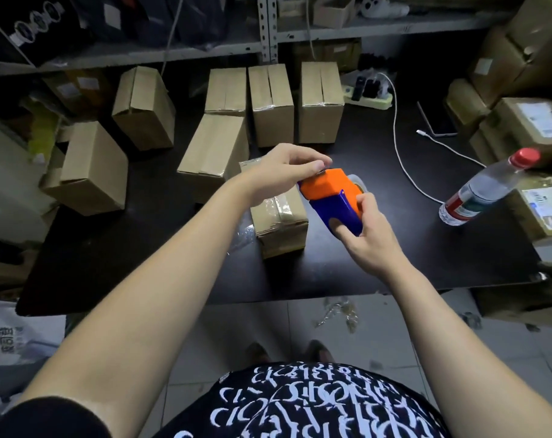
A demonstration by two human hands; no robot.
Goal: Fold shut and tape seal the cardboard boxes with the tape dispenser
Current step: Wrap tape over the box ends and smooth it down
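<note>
Seven cardboard boxes are counted on the dark table. Six are placed left of and behind the tape dispenser; one taped box is set directly under it, half hidden by the left hand. The left fingers are curled together over the dispenser's orange front end; whether tape is pinched cannot be told. The dispenser is held above the table, its tape roll mostly hidden behind it. The blue handle is gripped by the right hand, thumb pressed on its side. Right of the dispenser, one white cable and one red-capped bottle are seen; stacked boxes further right are cut off by the frame edge.
</note>
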